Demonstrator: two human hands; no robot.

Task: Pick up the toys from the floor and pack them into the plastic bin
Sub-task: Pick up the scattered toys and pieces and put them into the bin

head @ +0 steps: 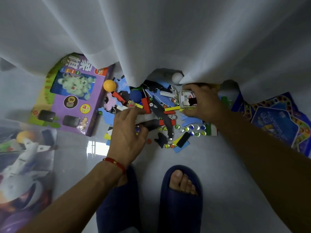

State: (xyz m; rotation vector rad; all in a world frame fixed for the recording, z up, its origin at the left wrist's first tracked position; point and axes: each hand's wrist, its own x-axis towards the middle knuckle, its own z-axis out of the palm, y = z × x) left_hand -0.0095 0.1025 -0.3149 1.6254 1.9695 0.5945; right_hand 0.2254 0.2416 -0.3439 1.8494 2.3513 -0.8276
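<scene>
Right, nearest the camera are two feet in dark slippers (181,195) on the pale floor (227,174), both arms reaching forward over them. At the near left edge sits the plastic bin (25,165), translucent, already with a white toy plane and other toys inside.

Left hand (127,135), red cord at the wrist, lies palm-down on the near-left side of the toy pile (159,115); fingers half curled over flat pieces, pressed onto them, though whether it really pinches anything I cannot tell. Right hand (202,103) is further out, at the far-right of the pile, fingers wrapped round a small card box (187,99), thumb below it. The box looks held, its long axis roughly up-down in the view.

The key relation: the bin lies to the left and nearer than both hands, so the card box must cross over the pile and the left arm to get there; the left hand is the closer one to the bin.

Marbles (193,129) scatter just near of the right hand. Beyond: orange ball (109,85), purple game box (75,96) far left, blue game board (277,121) right, white curtain (168,39) draped over the far edge.
</scene>
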